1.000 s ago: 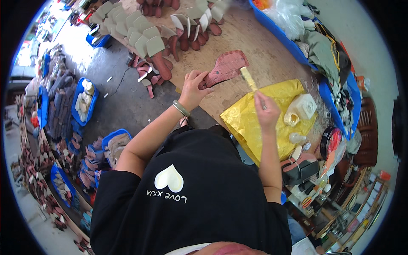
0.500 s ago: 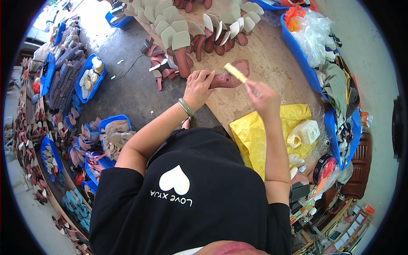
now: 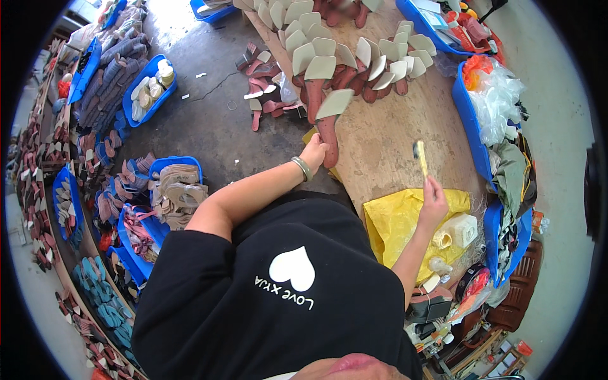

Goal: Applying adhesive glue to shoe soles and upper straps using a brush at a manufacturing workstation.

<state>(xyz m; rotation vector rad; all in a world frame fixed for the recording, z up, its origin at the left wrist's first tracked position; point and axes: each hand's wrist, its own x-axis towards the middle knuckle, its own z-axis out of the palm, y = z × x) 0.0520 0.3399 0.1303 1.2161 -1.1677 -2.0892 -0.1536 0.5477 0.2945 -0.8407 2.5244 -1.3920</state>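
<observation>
Overhead, from the head camera, the person's left hand [image 3: 315, 152] reaches forward with the arm nearly straight, a metal bangle [image 3: 302, 168] on the wrist. Its fingers are closed on the near end of a reddish-brown shoe sole [image 3: 327, 130], which lies on the wooden table [image 3: 386, 136] at its near-left edge with a beige pad on its far end. The right hand [image 3: 433, 204] is raised over the table with the elbow bent; it is clenched around the handle of a small yellow brush [image 3: 420, 157], whose bristle end points away from the person, well apart from the sole.

Beyond the held sole, rows of similar soles with beige pads [image 3: 354, 54] overlap across the far part of the table. A yellow plastic sheet [image 3: 396, 221] covers the table's near right corner, bearing a white plastic jug [image 3: 462, 229]. Blue crates [image 3: 472, 120] stand along the right side, one stuffed with clear plastic bags [image 3: 500, 98].

Left of the table is a grey concrete floor [image 3: 209, 126] with a few loose soles lying on it. More blue trays of shoe parts [image 3: 149, 92] sit there, and a bin of tan and pink straps [image 3: 174, 190] stands just beside the person's left elbow.
</observation>
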